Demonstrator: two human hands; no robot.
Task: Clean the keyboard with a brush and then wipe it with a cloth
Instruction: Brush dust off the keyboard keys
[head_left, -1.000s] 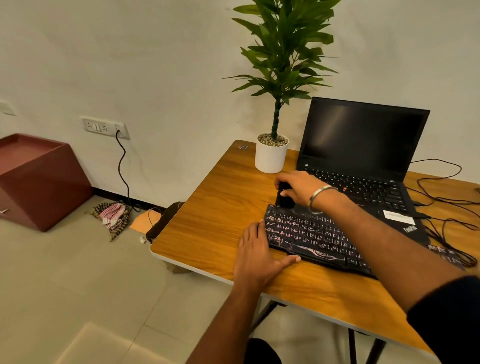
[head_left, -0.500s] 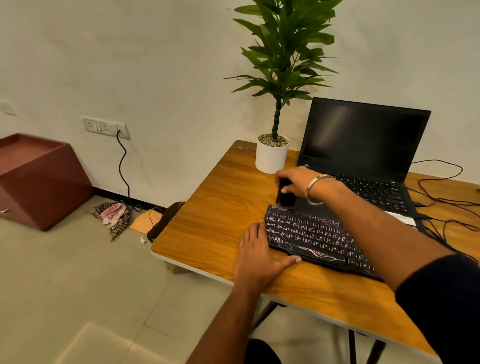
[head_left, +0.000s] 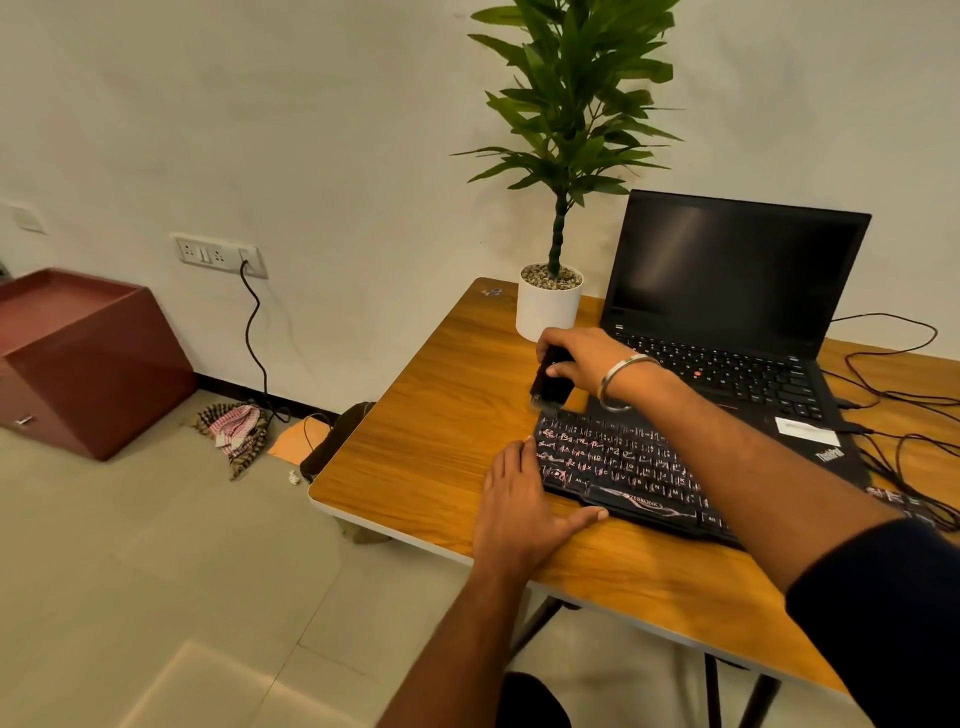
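Observation:
A black external keyboard (head_left: 623, 462) with pale key legends lies on the wooden table (head_left: 431, 415), in front of an open laptop. My right hand (head_left: 582, 358) grips a black brush (head_left: 550, 382), held upright with its bristles just at the keyboard's far left corner. My left hand (head_left: 519, 504) rests flat on the table, fingers straight, its thumb and fingertips touching the keyboard's left end. My right forearm crosses over the keyboard and hides part of it. No cloth is visible on the table.
A black laptop (head_left: 727, 312) stands open behind the keyboard. A potted plant (head_left: 550, 306) in a white pot sits at the table's far corner. Cables (head_left: 893, 415) trail at the right. On the floor lie a checked cloth (head_left: 234, 426) and a red-brown box (head_left: 88, 358).
My right hand has lifted the brush slightly and drawn it up toward the keyboard's far left corner. The left hand has stayed in place.

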